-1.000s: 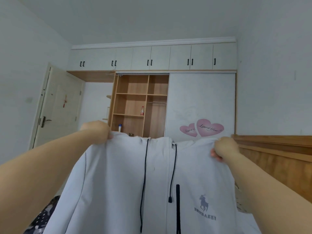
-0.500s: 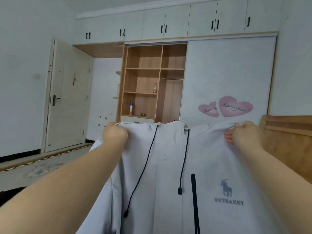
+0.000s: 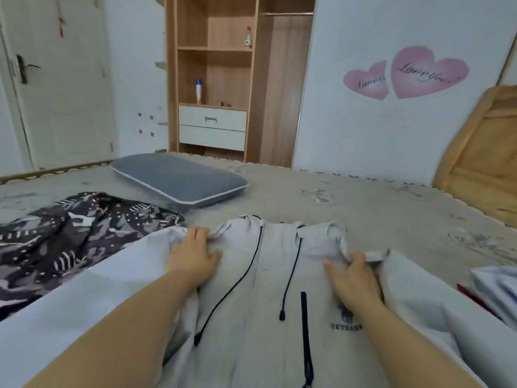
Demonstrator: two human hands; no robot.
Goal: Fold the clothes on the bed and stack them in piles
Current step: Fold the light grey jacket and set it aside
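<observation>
Clearly the pale grey soft hooded jacket [image 3: 268, 289] lies front-up on the bed [image 3: 377, 208]. The left hand [image 3: 193, 254] presses flat and open; the right hand [image 3: 354, 281] pinches its shoulder. It looks light and limp, best held at shoulders.

Two bare forearms, left hand [image 3: 193, 256], right hand [image 3: 353, 281], sleeveless.

A bed [image 3: 377, 208] with a pale grey patterned cover fills the middle and lower frame. On it, left of centre, lies a grey pillow [image 3: 179, 179], and at the left edge a crumpled black-and-white patterned garment [image 3: 64, 236]. A light grey hooded jacket [image 3: 251, 303] lies spread front-up across the lower centre, with more pale cloth [image 3: 495, 289] at the lower right edge.
</observation>
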